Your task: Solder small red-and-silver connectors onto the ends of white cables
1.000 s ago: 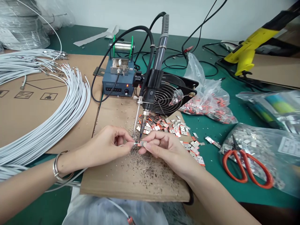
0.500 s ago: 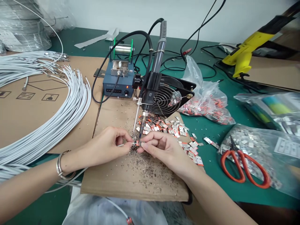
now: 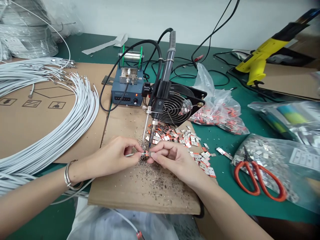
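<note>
- Left hand point(image 3: 110, 157) pinches the white cable point(image 3: 129, 155) near its end; right hand point(image 3: 178, 163) grips the small connector point(image 3: 146, 153).
- Connector's between my fingertips, just under the soldering iron point(image 3: 157, 108) tip; can't confirm contact.
- Metal face shows less than a second ago, so it's probably been turned.
- Cardboard point(image 3: 120, 197) below, speckled with debris.

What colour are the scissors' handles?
The scissors' handles are orange-red, showing best in the head view, now.
</note>
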The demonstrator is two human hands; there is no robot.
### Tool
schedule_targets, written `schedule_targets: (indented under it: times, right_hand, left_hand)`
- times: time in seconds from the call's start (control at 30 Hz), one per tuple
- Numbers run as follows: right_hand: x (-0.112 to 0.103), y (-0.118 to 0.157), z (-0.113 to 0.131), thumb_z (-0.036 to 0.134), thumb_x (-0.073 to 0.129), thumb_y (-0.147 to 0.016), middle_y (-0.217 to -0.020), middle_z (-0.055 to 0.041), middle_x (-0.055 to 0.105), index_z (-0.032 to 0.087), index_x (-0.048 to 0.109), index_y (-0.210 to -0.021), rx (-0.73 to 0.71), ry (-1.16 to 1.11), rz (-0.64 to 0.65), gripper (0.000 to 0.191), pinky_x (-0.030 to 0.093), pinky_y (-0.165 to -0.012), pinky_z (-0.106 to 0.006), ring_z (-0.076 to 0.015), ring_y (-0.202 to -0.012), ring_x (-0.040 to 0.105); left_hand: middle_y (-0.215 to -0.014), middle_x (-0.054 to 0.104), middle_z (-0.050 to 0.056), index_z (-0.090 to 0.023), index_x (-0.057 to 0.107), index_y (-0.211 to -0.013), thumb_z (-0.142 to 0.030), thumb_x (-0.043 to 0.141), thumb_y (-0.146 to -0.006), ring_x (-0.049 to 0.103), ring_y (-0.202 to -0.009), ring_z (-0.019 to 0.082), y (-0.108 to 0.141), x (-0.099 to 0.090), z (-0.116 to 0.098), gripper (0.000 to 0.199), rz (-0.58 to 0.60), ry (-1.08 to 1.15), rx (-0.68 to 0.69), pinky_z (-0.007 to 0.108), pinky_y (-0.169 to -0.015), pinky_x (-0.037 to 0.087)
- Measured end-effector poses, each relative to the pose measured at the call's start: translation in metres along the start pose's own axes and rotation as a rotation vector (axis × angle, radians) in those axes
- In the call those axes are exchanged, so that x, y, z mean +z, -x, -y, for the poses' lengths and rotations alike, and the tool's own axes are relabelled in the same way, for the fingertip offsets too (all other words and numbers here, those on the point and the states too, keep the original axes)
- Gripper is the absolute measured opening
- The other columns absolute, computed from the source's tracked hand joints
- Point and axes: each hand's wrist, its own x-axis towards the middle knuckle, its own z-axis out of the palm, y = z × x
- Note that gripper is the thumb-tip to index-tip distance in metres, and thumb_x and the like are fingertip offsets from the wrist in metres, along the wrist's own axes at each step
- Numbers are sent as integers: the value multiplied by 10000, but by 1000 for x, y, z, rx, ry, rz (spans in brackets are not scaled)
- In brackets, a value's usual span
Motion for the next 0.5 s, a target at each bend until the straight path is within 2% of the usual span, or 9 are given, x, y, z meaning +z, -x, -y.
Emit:
schedule_targets:
  times: [0.5]
  right_hand:
    - [-2, 2, 0, 307, 698, -743, -673, -35, 685, 163, 619, -768, -45, -73, 36, 166, 461, -581, -213, -125, -622, 627]
  left_hand:
    - [-523, 395, -53, -175, 658, -849, -250, 510, -812, 342, -484, 71, 3, 2, -2, 170, -22, 36, 23, 182, -440, 252]
